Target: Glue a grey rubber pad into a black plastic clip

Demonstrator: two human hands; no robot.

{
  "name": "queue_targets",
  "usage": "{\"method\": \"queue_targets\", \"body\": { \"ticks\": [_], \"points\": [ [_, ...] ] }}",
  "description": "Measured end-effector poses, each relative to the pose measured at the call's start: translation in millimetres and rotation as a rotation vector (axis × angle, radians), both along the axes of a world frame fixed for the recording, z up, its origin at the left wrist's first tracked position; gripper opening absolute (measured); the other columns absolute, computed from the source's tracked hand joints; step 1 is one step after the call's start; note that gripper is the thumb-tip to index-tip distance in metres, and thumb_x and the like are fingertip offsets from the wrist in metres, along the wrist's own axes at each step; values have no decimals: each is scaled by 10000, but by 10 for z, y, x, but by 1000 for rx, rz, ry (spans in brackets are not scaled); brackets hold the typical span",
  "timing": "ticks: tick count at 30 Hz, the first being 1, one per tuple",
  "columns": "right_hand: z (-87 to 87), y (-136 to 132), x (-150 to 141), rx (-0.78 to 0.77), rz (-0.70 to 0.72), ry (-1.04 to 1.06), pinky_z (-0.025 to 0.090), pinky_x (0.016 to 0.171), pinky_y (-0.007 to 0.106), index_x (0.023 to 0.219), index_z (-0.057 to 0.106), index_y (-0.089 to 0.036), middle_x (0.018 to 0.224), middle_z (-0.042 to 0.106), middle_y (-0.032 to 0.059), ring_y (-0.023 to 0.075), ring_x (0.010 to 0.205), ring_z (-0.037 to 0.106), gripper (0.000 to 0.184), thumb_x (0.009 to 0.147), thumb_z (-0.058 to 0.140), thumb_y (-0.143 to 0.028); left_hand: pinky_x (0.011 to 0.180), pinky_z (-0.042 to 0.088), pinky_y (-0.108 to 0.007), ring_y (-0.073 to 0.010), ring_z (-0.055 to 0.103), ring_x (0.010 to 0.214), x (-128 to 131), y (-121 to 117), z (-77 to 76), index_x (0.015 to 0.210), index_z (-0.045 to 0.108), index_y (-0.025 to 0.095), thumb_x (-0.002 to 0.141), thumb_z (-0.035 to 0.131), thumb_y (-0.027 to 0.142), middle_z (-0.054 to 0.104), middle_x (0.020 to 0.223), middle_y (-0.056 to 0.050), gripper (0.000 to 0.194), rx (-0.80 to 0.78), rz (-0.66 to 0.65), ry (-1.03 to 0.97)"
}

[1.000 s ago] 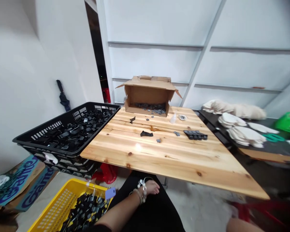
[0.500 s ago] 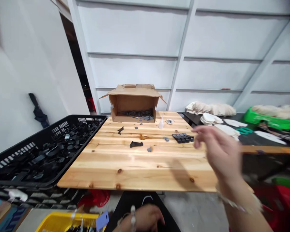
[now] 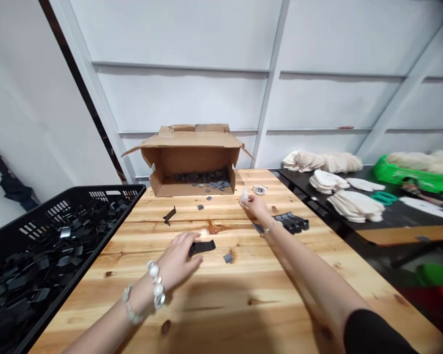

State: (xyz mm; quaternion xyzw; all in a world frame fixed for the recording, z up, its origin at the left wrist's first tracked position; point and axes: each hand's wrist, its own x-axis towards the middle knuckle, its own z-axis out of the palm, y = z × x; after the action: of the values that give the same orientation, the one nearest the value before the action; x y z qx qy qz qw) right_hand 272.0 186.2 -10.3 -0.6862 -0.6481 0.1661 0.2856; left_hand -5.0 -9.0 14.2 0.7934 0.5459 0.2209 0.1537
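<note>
My left hand (image 3: 177,261), with bead bracelets at the wrist, lies on the wooden table (image 3: 243,295), its fingers touching the left end of a flat black plastic piece (image 3: 203,247). My right hand (image 3: 256,206) reaches farther out, its fingers closed around a small clear bottle (image 3: 244,196) with a white tip. A small grey square chip (image 3: 228,257) lies just right of the black piece. A row of black pieces (image 3: 292,221) sits right of my right wrist.
An open cardboard box (image 3: 192,160) holding small grey chips lies on its side at the table's far edge. A black crate (image 3: 40,236) of black plastic parts stands at left. White fabric cut-outs (image 3: 349,196) and a green tray (image 3: 413,177) sit on the dark table at right.
The view has moved forward over the table. My left hand rose from my lap to the black piece. My right hand went from mid-air out to the small bottle.
</note>
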Motion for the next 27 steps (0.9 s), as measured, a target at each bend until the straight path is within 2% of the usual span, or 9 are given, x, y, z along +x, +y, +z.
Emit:
{"method": "queue_targets", "body": {
  "ticks": [3, 7, 9, 11, 13, 15, 21, 24, 27],
  "points": [
    [92, -38, 40, 9, 25, 140, 535, 825, 393, 1163, 564, -142, 1133, 613, 84, 196, 970, 620, 314, 907, 572, -325, 1007, 409, -490, -323, 518, 1182, -46, 272, -213, 1219, 536, 152, 781, 629, 336, 582, 1239, -149, 484, 1, 51, 78],
    [239, -429, 110, 36, 109, 343, 522, 708, 273, 1089, 511, -184, 936, 659, 27, 141, 807, 640, 231, 887, 551, -290, 970, 415, -464, -302, 550, 1105, -39, 346, -390, 1096, 613, 155, 802, 630, 339, 626, 1120, -119, 347, -68, 46, 71],
    [289, -690, 106, 42, 165, 458, 494, 636, 237, 1030, 524, -207, 843, 637, -10, 108, 700, 612, 222, 876, 554, -363, 976, 398, -441, -279, 548, 1094, -27, 321, -391, 1043, 635, 173, 825, 614, 329, 632, 1081, -92, 269, -98, 28, 66],
    [317, -917, 71, 105, 236, 719, 432, 536, 223, 942, 575, -197, 668, 563, -38, 90, 566, 521, 259, 810, 637, -411, 963, 396, -427, -263, 550, 1077, -16, 277, -354, 1046, 639, 195, 838, 607, 343, 629, 1068, -71, 257, -145, -31, 71],
    [330, -1075, 20, 142, 257, 878, 373, 474, 215, 865, 600, -191, 582, 512, -52, 80, 506, 452, 289, 742, 712, -427, 936, 404, -423, -255, 558, 1049, -6, 222, -301, 1089, 629, 211, 848, 599, 353, 625, 1066, -63, 281, -213, -125, 78],
    [344, -1161, -22, 164, 266, 949, 340, 444, 212, 792, 600, -189, 562, 503, -53, 73, 481, 423, 294, 701, 757, -419, 933, 401, -420, -247, 561, 1043, 0, 166, -248, 1117, 615, 215, 851, 595, 345, 625, 1076, -59, 296, -265, -211, 79],
    [414, -1226, -43, 285, 229, 1004, 313, 433, 213, 682, 562, -203, 631, 505, -30, 83, 521, 422, 268, 649, 793, -335, 946, 377, -419, -252, 564, 1069, -7, 56, -166, 1122, 604, 235, 842, 599, 361, 648, 1093, -43, 307, -313, -356, 134],
    [415, -1261, -57, 317, 241, 925, 317, 422, 237, 665, 545, -235, 602, 429, -27, 110, 513, 395, 247, 686, 752, -369, 947, 377, -418, -255, 577, 1067, -13, 32, -162, 1157, 587, 253, 816, 629, 377, 658, 1120, -31, 365, -342, -387, 157],
    [377, -1304, -94, 283, 289, 797, 299, 406, 245, 689, 585, -250, 604, 434, -16, 116, 494, 376, 176, 733, 707, -370, 949, 391, -418, -258, 584, 1065, -42, 47, -144, 1155, 592, 247, 803, 637, 469, 660, 1127, -33, 419, -356, -386, 151]
  ]
}}
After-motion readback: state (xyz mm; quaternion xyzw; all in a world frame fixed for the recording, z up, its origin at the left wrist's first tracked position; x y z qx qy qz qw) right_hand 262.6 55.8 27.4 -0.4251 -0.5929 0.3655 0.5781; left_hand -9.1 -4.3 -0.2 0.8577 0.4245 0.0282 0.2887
